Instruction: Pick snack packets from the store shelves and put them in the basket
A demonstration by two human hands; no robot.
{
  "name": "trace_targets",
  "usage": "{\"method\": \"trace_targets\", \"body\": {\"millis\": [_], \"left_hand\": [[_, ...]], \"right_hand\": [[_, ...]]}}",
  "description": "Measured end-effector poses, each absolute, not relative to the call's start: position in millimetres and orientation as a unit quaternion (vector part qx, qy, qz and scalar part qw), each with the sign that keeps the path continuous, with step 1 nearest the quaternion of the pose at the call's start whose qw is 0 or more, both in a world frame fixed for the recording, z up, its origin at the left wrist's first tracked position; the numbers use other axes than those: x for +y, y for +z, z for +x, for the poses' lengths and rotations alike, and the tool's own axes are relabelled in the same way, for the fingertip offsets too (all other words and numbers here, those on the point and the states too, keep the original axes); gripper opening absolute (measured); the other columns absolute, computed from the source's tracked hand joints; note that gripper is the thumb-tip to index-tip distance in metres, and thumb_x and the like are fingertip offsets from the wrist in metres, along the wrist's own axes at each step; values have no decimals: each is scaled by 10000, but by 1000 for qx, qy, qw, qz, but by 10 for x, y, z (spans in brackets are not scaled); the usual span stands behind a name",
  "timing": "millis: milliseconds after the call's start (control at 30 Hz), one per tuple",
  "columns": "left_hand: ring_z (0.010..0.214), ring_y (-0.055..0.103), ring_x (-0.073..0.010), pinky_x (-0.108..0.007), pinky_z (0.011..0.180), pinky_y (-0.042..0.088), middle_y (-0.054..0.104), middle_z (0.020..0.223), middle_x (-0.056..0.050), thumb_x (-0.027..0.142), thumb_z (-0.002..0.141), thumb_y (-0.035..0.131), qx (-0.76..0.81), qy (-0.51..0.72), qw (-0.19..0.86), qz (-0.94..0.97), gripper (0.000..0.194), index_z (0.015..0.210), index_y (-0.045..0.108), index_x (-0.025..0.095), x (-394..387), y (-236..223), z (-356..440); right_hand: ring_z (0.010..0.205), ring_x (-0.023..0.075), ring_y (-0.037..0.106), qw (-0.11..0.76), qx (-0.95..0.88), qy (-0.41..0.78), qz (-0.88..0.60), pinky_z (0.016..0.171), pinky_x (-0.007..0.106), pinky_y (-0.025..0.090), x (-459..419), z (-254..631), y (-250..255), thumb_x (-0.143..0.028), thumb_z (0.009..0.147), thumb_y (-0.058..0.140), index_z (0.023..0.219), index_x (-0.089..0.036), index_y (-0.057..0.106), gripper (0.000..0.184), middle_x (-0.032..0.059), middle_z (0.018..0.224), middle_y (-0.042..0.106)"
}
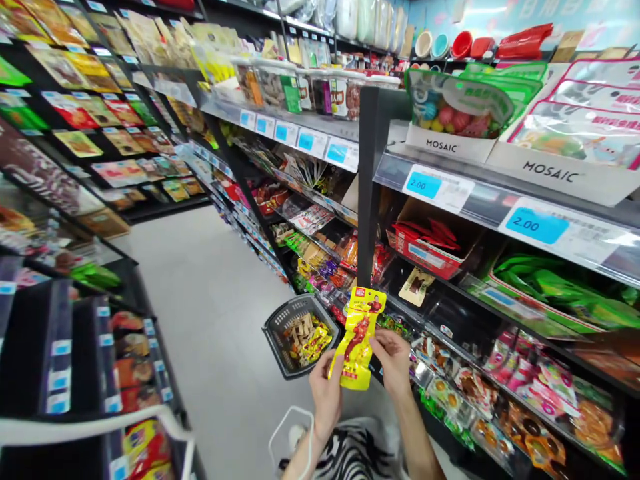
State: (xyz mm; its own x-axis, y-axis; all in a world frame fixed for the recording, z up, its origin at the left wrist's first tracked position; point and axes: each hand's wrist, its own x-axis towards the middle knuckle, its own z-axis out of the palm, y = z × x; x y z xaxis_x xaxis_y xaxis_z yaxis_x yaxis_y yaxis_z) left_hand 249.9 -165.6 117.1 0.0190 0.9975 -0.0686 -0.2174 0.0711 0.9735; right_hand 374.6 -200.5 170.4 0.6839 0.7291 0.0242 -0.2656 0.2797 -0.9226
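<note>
The left hand [326, 390] and right hand [393, 360] are apart, each pinching 1 side of a yellow snack packet [359, 337] with red print, held face-up towards the wearer, just below the black shelf post [367, 180]. Beyond the left hand, a dark grey shopping basket [274, 343] shows against the grey floor [225, 387], with yellow packets [317, 343] inside. At right, 2 blue-and-white price labels [425, 183] read 2.00

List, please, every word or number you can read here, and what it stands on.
"MOSAIC": left white box
"MOSAIC": right white box
"2.00": left foreground price tag
"2.00": right foreground price tag
Too small or blurred: print on yellow packet, jar labels, wall lettering, other print.
</note>
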Motion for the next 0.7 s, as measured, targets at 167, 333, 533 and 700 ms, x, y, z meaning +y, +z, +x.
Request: {"method": "trace_targets", "body": {"millis": [167,333,533,700], "left_hand": [[679,619,-181,-254,621,512,693,769,-29,513,722,766,502,560,496,434,362,826,696,174,-1903,1210,2689],[663,608,-182,-259,611,513,688,760,-35,533,714,756,496,547,502,450,378,800,695,170,-2116,1267,2920],[643,615,-179,-256,593,510,703,741,-39,534,715,764,470,518,536,473,395,832,706,161,-2195,1219,2982],[648,618,-158,-238,599,514,695,750,-30,453,783,740,433,515,526,521,321,883,703,150,-2201,1272,2993]], "right_hand": [[999,251,716,766,-229,375,-469,887,386,584,-2262,3813,1674,-308,717,847,1077,-232,712,392,89,1098,759],[1138,258,667,773,-230,374,-458,985,411,542,-2546,3973,1648,-290,764,814,1211,-253,655,476,94,1248,704],[1147,270,659,787,-210,367,-449,1002,421,532,-2679,4094,1628,-283,757,818,1211,-242,653,485,101,1260,695],[1145,257,651,796,-212,355,-443,1010,406,522,-2717,4143,1643,-286,764,816,1229,-231,643,500,106,1296,670]]}}
